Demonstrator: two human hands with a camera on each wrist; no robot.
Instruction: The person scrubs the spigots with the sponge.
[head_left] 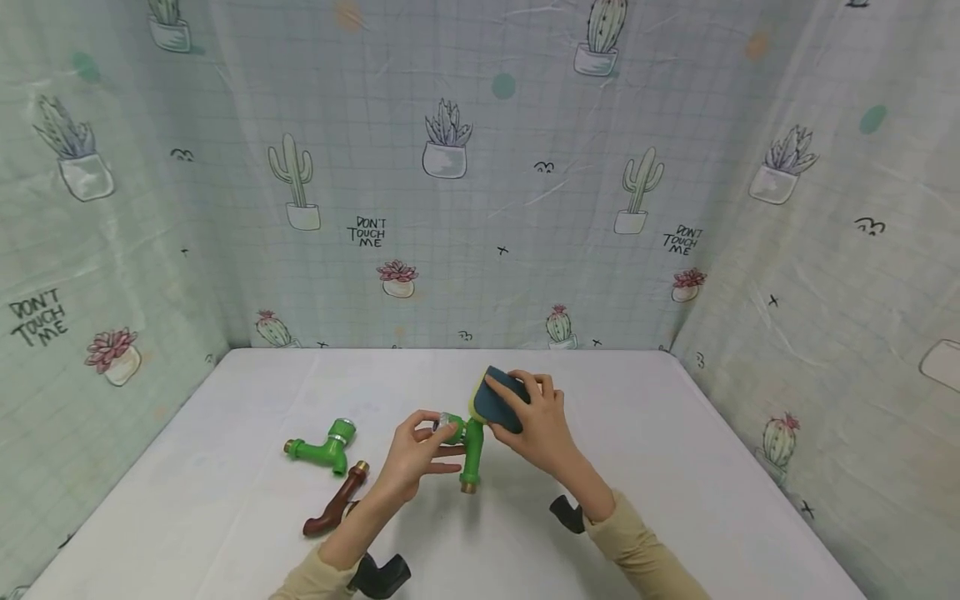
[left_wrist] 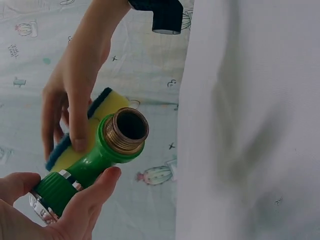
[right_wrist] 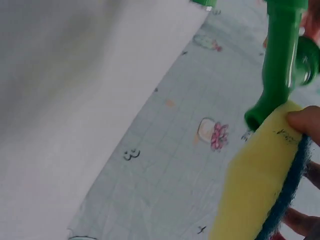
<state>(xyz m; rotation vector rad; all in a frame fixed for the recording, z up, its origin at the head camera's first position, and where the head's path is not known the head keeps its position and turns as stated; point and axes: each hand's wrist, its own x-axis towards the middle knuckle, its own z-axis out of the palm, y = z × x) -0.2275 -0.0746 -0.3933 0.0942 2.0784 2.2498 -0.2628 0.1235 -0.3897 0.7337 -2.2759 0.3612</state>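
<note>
Head view: my left hand [head_left: 408, 454] pinches green faucet [head_left: 472, 454] at knob [left_wrist: 55, 191]; my right hand [head_left: 542, 423] grips sponge [head_left: 497, 402], yellow side touching faucet between grips. 2nd green faucet [head_left: 322, 452] lies left of left grip.

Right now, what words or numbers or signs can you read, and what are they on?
"DON'T TOUCH ME": on the cactus-print cloth, once at the left side and twice at the back.
"x": small cross marks on that same cloth.
Dark marks on the yellow sponge: too blurred to read.
Held green tap: no writing I can make out.
No numbers that I can read.
</note>
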